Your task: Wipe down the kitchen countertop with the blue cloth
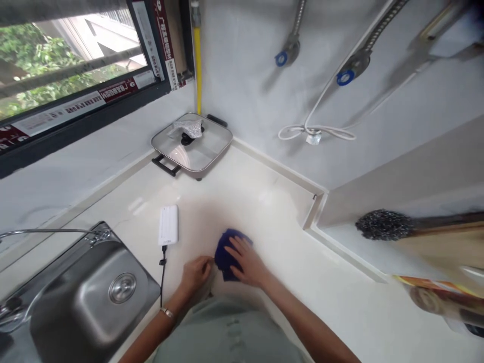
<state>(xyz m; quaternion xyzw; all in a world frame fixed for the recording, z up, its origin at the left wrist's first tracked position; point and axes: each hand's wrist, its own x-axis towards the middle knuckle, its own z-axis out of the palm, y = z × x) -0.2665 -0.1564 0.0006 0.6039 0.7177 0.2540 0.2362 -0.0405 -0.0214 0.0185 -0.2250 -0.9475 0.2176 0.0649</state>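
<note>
the square pan (196, 151) in the corner has its glass lid on, contents unclear; the steel sink (94, 307) looks empty. the right hand (245, 261), fingers spread, presses the blue cloth (227, 254) on the counter (280, 242); the left hand (196, 275), loosely curled, is beside it.

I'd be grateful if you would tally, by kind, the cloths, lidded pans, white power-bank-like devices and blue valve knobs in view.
Blue cloth: 1
Lidded pan: 1
White device: 1
Blue valve knobs: 2
Total: 5
</note>
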